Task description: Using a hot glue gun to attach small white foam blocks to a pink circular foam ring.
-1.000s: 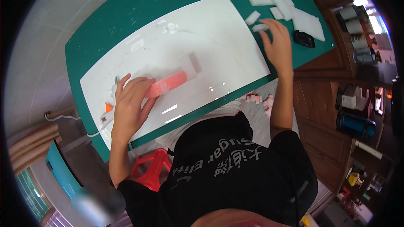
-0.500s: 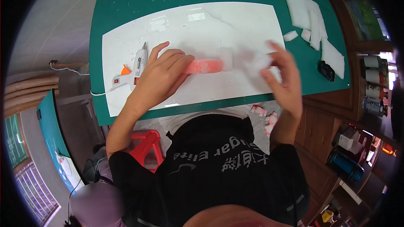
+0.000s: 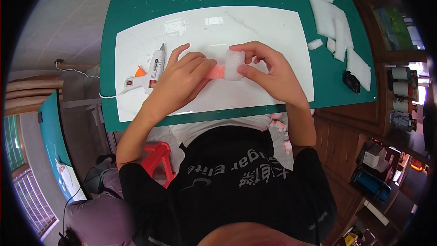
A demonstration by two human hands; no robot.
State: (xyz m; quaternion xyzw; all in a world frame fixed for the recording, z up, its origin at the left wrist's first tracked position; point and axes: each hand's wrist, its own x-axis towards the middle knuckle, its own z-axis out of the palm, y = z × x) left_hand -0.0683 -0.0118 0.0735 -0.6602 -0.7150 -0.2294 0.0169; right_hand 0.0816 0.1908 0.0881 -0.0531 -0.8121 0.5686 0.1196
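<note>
My left hand (image 3: pixel 182 75) is closed on a pink foam strip (image 3: pixel 217 72) that lies over the white board, its index finger raised. At the strip's right end a white foam piece (image 3: pixel 234 66) stands crosswise, covering that end. My right hand (image 3: pixel 269 70) pinches this white piece by its right side, fingertips at the top corner and thumb lower down. Whether one or two white pieces are there, I cannot tell. Just left of my left hand lies a white hot glue gun (image 3: pixel 156 68) with an orange part.
The white board (image 3: pixel 209 27) rests on a green table (image 3: pixel 136 7). White foam sheets (image 3: pixel 323 16) and small offcuts (image 3: pixel 315 44) lie at the far right, near a black object (image 3: pixel 351 82). A red stool (image 3: pixel 159 159) stands below; another person (image 3: pixel 98 209) is at lower left.
My right hand has moved left, bringing a white foam piece from the right up to the pink strip's end. My left hand keeps its hold on the strip.
</note>
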